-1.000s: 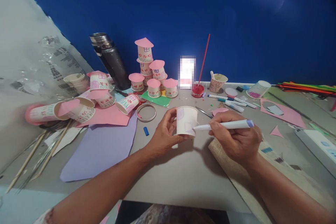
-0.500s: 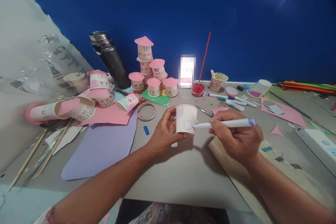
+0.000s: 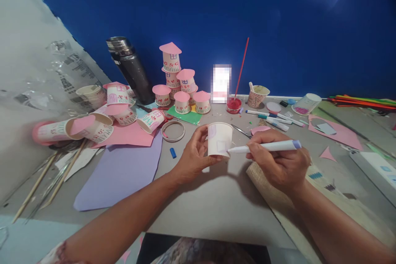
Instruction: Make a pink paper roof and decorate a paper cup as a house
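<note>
My left hand [image 3: 193, 154] is wrapped round a small white paper cup [image 3: 219, 138], held a little above the grey table [image 3: 201, 206]. The cup carries a pale purple door shape and a small square outline. My right hand [image 3: 278, 160] grips a white marker with a purple cap end [image 3: 266, 147], lying nearly level. Its tip touches the cup's side by the square. Both forearms reach in from the bottom edge.
A stack of cup houses with pink roofs [image 3: 181, 86] stands at the back, beside a dark flask [image 3: 131, 70]. More decorated cups [image 3: 93, 126] lie at the left on pink paper [image 3: 126, 136] and lilac paper [image 3: 117, 173]. Markers [image 3: 272, 119], a red paint pot [image 3: 233, 105] and a tape ring [image 3: 173, 130] lie behind.
The marker tip has shifted slightly on the cup's side. Both hands and the cup have risen a little in view.
</note>
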`<state>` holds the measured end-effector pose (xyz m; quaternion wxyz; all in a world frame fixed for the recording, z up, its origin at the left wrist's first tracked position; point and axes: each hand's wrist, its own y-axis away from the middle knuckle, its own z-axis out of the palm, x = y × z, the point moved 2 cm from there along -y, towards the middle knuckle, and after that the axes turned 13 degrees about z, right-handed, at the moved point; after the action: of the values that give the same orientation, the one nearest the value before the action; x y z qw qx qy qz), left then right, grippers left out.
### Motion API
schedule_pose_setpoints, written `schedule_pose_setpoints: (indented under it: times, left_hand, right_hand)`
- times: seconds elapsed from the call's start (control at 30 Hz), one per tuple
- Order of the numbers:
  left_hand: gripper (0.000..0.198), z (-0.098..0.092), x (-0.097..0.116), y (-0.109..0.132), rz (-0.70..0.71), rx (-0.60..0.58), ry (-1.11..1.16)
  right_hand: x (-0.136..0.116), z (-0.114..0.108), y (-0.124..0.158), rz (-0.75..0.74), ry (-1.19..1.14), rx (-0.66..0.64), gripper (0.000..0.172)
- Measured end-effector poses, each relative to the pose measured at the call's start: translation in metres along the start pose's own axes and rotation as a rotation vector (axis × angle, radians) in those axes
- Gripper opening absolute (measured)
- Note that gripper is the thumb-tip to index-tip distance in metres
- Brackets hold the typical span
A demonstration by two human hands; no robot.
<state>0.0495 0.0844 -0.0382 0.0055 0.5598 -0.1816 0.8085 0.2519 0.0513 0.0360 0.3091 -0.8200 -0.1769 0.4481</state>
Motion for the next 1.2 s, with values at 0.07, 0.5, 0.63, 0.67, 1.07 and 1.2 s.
schedule_pose_setpoints:
  times: [0.07, 0.5, 0.63, 0.67, 1.07, 1.2]
  left_hand:
    - [0.086, -0.001, -0.001, 0.000, 0.009, 0.004, -0.003]
    - [0.088, 0.001, 0.000, 0.001, -0.004, -0.019, -0.009]
    - [0.085, 0.000, -0.001, 0.002, 0.031, -0.048, -0.033]
    - [0.084, -0.001, -0.002, 0.003, 0.043, -0.055, -0.043]
    - [0.083, -0.002, -0.004, 0.005, 0.078, -0.064, -0.180]
    - [0.081, -0.001, -0.002, 0.005, 0.078, -0.066, -0.191]
  right_hand:
    - [-0.002, 0.000, -0.001, -0.001, -0.010, -0.011, 0.017]
    - [0.005, 0.002, 0.000, 0.042, 0.068, 0.083, 0.016]
    - [0.006, 0.001, 0.001, 0.066, 0.067, 0.120, 0.014]
    - [0.006, 0.001, 0.001, 0.069, 0.061, 0.122, 0.015]
    - [-0.009, 0.004, -0.004, -0.052, 0.015, -0.020, 0.019]
    - [-0.012, 0.006, -0.006, -0.072, 0.034, -0.065, 0.022]
